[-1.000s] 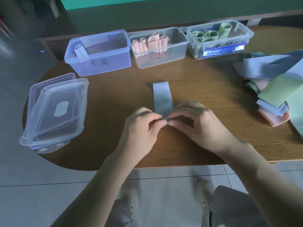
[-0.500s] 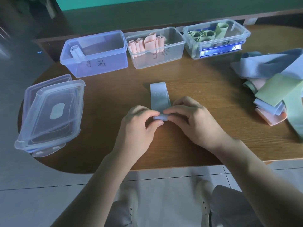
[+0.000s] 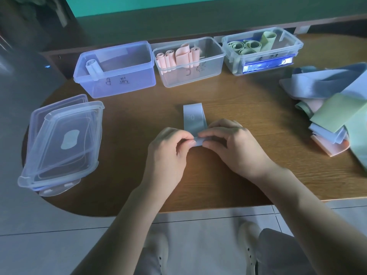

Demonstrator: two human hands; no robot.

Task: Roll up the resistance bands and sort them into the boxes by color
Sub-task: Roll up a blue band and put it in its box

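A pale blue resistance band [image 3: 193,118] lies flat on the wooden table [image 3: 238,108], pointing away from me, its near end rolled into a small coil. My left hand [image 3: 168,153] pinches the coil's left end and my right hand [image 3: 232,147] pinches its right end. Three boxes stand in a row at the back: a blue-tinted box [image 3: 119,84] with one blue roll [image 3: 93,68], a clear box [image 3: 210,70] with pink rolls [image 3: 176,58], and a clear box [image 3: 294,46] with green rolls [image 3: 246,47].
A heap of unrolled blue, green and pink bands [image 3: 335,114] covers the table's right side. Stacked clear lids [image 3: 59,143] sit at the left edge, overhanging it. The table's front edge curves just below my wrists; tiled floor and my shoes lie beneath.
The coil between my fingers has grown and moved slightly away from me, so the flat length of band showing beyond my hands is shorter.
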